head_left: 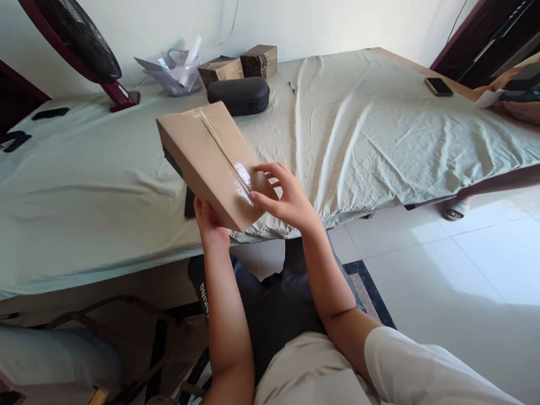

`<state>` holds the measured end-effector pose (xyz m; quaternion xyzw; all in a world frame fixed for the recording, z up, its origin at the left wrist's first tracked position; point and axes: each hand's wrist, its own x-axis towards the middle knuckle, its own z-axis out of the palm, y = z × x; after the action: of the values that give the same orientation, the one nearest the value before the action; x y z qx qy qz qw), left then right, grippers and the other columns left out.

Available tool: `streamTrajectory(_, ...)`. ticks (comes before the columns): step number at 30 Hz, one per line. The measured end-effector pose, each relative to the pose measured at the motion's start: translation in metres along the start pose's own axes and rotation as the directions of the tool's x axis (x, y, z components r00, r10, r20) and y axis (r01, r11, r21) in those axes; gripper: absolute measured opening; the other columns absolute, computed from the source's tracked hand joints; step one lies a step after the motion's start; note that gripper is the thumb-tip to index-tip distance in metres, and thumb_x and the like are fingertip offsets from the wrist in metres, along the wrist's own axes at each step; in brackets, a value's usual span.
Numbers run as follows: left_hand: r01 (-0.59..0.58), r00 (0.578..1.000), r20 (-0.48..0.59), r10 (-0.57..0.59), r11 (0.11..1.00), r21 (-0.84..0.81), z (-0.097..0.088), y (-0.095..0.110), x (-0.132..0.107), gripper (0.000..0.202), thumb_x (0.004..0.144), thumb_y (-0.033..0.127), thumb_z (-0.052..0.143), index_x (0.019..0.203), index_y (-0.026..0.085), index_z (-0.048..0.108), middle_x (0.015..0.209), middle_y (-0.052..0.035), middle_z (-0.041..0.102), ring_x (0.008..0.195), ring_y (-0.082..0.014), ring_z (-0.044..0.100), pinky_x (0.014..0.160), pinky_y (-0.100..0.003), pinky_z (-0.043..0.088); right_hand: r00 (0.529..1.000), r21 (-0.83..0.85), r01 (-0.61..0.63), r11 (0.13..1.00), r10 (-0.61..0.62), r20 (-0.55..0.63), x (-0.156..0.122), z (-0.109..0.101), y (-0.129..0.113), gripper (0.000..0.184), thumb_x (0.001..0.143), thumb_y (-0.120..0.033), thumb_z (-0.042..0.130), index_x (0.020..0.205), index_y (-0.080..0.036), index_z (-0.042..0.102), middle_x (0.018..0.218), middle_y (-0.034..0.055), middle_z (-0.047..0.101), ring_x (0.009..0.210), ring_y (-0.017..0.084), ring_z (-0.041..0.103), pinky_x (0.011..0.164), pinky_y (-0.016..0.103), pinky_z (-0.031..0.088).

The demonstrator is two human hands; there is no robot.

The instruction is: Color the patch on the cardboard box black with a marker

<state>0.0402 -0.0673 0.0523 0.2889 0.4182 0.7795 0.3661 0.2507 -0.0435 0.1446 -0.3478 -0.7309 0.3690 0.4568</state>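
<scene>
A brown cardboard box (206,157) is tilted above the near edge of the cloth-covered table, with clear tape (242,180) running along the seam of its top. My left hand (211,225) grips the box from below at its near left side; part of its fingers is hidden behind the cardboard. At the near right end, my right hand (284,197) has its thumb and fingers curved against the box beside the shiny tape. A dark flat object (189,203) lies on the cloth, partly covered by the box and my left hand.
Behind the box are a black zip case (238,95), two patterned blocks (259,61) and a plastic bag (179,73). A fan (84,45) stands at the back left. A phone (439,86) lies at the far right, near another person's arm (518,93).
</scene>
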Motion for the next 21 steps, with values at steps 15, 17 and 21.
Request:
streamTrajectory(15,-0.646,0.744,0.548,0.381,0.619,0.447,-0.04,0.057,-0.008,0.072,0.096,0.071,0.083,0.154,0.029,0.077,0.152,-0.016,0.064,0.153,-0.0413,0.06,0.129,-0.057,0.051,0.874,0.602,-0.484,0.635,0.393,0.287,0.01,0.016,0.076,0.061,0.085,-0.069,0.08,0.126,-0.023,0.082,0.137,0.0083,0.087,0.138,0.036,0.078,0.127,0.051,0.062)
streamTrajectory(17,-0.653,0.742,0.558,0.372,0.592,0.473,-0.036,0.059,-0.01,0.074,0.097,0.072,0.081,0.157,0.029,0.075,0.155,-0.0162,0.062,0.154,-0.0414,0.059,0.13,-0.058,0.051,0.869,0.625,-0.491,0.607,0.391,0.302,0.013,0.021,0.081,0.059,0.086,-0.07,0.078,0.121,-0.024,0.083,0.131,0.0083,0.088,0.136,0.036,0.079,0.125,0.051,0.063)
streamTrajectory(21,-0.667,0.733,0.575,0.364,0.552,0.5,-0.033,0.059,-0.01,0.078,0.098,0.074,0.078,0.162,0.03,0.07,0.158,-0.0165,0.06,0.156,-0.0417,0.057,0.131,-0.058,0.05,0.872,0.638,-0.486,0.597,0.38,0.309,0.018,0.026,0.085,0.064,0.091,-0.08,0.072,0.12,-0.025,0.082,0.13,0.0093,0.087,0.134,0.034,0.079,0.126,0.049,0.061)
